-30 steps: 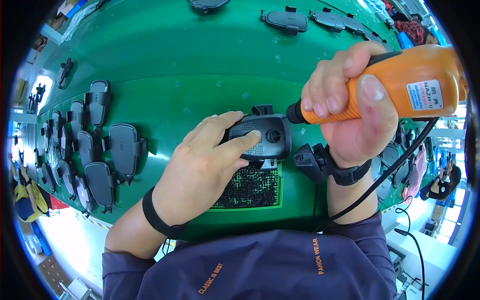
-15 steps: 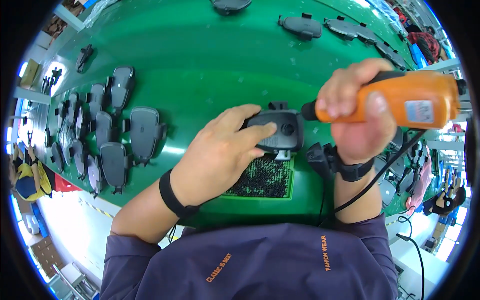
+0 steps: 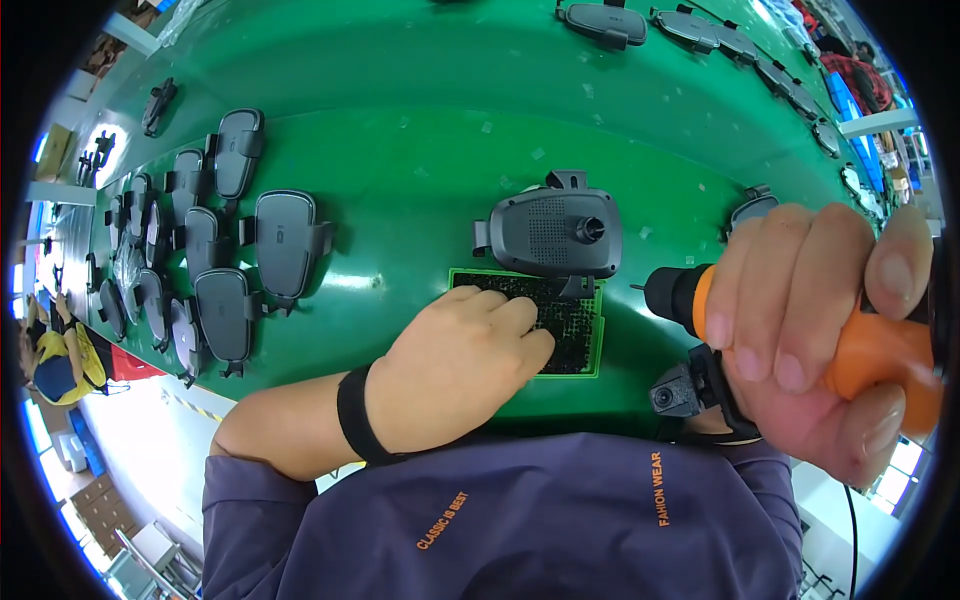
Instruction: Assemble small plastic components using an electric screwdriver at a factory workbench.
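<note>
My right hand (image 3: 800, 320) grips an orange electric screwdriver (image 3: 882, 360), its black nose and thin bit pointing left. Down at the green-rimmed tray (image 3: 599, 345), which is filled with tiny black pieces that look like screws, my left hand (image 3: 455, 350) has its fingers curled together. The fingertips are hidden, so whatever they pinch cannot be seen. Just beyond the tray lies a black phone holder (image 3: 520, 235), back side up, with a round ball stud (image 3: 590, 230) sticking up. Neither hand touches this holder.
Several phone holders (image 3: 285, 245) lie on the green table (image 3: 420, 160) to the left, and more (image 3: 605, 22) stand at the far right. One holder (image 3: 752, 205) lies beyond my right hand. A black device (image 3: 678, 390) sits at my right wrist. Another person (image 3: 62, 365) is at the far left.
My left hand has let go of the phone holder and moved down to the tray. The screwdriver has swung away from the holder, toward the right and nearer to me.
</note>
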A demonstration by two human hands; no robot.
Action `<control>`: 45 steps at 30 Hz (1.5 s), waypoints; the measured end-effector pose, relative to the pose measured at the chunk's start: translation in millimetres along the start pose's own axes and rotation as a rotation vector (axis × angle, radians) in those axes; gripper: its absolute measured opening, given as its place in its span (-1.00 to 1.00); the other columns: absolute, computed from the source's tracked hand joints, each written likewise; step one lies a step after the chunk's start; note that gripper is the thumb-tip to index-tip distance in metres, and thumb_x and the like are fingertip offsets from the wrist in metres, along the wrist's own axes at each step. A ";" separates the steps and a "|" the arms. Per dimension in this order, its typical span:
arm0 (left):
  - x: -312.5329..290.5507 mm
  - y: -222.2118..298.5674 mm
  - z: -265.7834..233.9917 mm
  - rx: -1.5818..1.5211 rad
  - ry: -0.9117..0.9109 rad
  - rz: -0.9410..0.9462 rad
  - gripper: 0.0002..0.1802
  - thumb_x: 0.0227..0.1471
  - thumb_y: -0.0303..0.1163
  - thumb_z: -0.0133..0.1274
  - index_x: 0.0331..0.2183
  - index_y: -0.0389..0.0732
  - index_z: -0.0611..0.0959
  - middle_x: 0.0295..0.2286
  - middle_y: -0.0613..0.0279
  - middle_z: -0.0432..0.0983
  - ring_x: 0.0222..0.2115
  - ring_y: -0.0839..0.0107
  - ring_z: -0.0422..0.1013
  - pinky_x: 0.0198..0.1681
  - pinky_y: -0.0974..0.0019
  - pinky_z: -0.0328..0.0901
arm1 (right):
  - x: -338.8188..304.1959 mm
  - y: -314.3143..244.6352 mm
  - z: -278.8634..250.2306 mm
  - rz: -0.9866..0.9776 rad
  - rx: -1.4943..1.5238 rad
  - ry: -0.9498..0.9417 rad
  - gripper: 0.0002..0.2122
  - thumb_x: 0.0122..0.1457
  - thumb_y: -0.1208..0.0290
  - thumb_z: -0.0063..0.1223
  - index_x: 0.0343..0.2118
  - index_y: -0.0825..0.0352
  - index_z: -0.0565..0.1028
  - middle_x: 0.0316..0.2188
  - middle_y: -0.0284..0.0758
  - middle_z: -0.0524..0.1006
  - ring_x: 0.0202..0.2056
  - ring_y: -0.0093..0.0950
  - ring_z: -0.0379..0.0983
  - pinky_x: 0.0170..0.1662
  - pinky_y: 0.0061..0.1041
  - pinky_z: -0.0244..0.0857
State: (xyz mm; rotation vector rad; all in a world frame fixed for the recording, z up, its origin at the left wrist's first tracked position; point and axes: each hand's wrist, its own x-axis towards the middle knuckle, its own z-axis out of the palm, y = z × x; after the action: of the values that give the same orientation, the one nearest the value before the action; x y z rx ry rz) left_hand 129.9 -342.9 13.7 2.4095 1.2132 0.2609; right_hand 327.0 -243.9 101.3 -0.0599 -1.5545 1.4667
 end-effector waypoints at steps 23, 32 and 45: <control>10.9 -13.7 -10.4 -0.283 0.567 0.063 -0.68 -0.27 -0.54 0.34 -0.37 -0.24 0.59 -0.43 0.15 0.51 -0.39 0.14 0.48 -0.34 0.18 0.39 | 0.3 17.7 5.4 0.052 0.118 -0.158 -0.60 0.21 0.17 0.21 0.00 0.16 0.31 -0.49 -0.51 0.46 -0.49 -0.61 0.42 -0.38 -0.59 0.39; 5.9 -19.2 -13.2 -0.585 0.424 0.108 -0.69 -0.24 -0.52 0.34 -0.36 -0.24 0.58 -0.39 0.13 0.51 -0.35 0.12 0.49 -0.31 0.18 0.39 | -1.7 14.6 8.1 0.061 0.144 -0.184 -0.59 0.21 0.19 0.21 0.02 0.17 0.33 -0.49 -0.50 0.47 -0.50 -0.61 0.41 -0.40 -0.58 0.39; 11.1 -36.8 -8.0 -0.341 0.679 -0.127 -0.24 -0.22 -0.48 0.39 0.08 -0.28 0.48 -0.07 -0.06 0.46 -0.05 -0.07 0.41 0.01 0.05 0.35 | 1.9 39.6 9.9 0.067 0.025 -0.147 -0.57 0.23 0.14 0.12 0.07 0.23 0.33 -0.51 -0.47 0.44 -0.51 -0.58 0.36 -0.39 -0.53 0.35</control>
State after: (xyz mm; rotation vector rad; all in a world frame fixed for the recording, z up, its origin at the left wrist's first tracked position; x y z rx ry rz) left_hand 107.3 -312.3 3.8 1.9840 1.4345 1.2108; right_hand 298.0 -239.2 72.9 0.0111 -1.6656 1.5733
